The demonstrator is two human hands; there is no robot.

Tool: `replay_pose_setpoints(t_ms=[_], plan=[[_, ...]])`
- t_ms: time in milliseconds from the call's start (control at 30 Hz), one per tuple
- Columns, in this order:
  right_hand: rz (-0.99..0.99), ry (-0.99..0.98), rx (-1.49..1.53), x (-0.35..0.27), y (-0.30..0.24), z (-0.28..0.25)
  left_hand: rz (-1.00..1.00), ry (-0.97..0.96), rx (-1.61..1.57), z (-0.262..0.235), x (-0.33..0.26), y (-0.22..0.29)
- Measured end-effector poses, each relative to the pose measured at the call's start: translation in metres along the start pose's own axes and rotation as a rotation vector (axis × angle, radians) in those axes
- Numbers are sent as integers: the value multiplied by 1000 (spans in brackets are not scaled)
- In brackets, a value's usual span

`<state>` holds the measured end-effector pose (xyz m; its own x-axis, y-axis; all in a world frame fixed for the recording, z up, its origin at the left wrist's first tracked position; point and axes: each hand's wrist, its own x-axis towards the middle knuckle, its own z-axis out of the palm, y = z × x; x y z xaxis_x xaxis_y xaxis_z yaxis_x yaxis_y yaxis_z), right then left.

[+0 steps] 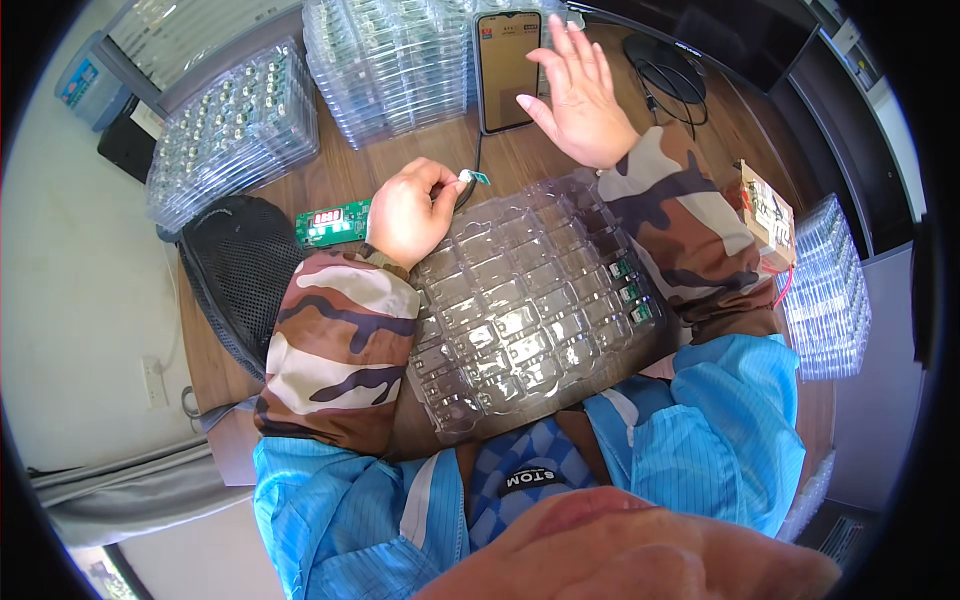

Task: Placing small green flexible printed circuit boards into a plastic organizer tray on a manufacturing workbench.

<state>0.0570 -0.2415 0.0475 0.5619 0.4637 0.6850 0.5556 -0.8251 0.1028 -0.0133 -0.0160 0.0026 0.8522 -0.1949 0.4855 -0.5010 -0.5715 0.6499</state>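
Observation:
Between the thumb and fingers of my left hand (408,212) is a small green circuit board (482,178) with a white end, near a dark cable. Beside that hand lies a larger green circuit board (335,224) with a lit red display, partly covered by the hand. My right hand (588,108) is raised, fingers spread and holding nothing, at the side of an upright phone (507,75) whose screen is lit. Below both hands is a clear plastic tray (515,290) with many pockets. Several small green boards (628,294) sit in pockets along its right side.
Stacked clear trays (390,70) rise at the back, with another board-filled stack (235,125) at the left and one (828,290) at the right. A black mesh case (235,270) lies left. A wired box (768,215) is by my right forearm; a monitor stand (665,70) is behind.

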Motion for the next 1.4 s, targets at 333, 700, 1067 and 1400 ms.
replay_pose_setpoints(t_ms=[333,700,1067,1400], plan=[[184,-310,115,-66,-10,-101,76,19,23,3,2,-12],[660,-83,428,-147,-16,-101,87,-2,8,2,8,-21],[400,-225,282,-111,23,-52,83,-2,42,1,5,-14],[385,-367,127,-95,29,-18,165,-30,71,0,6,-12]])
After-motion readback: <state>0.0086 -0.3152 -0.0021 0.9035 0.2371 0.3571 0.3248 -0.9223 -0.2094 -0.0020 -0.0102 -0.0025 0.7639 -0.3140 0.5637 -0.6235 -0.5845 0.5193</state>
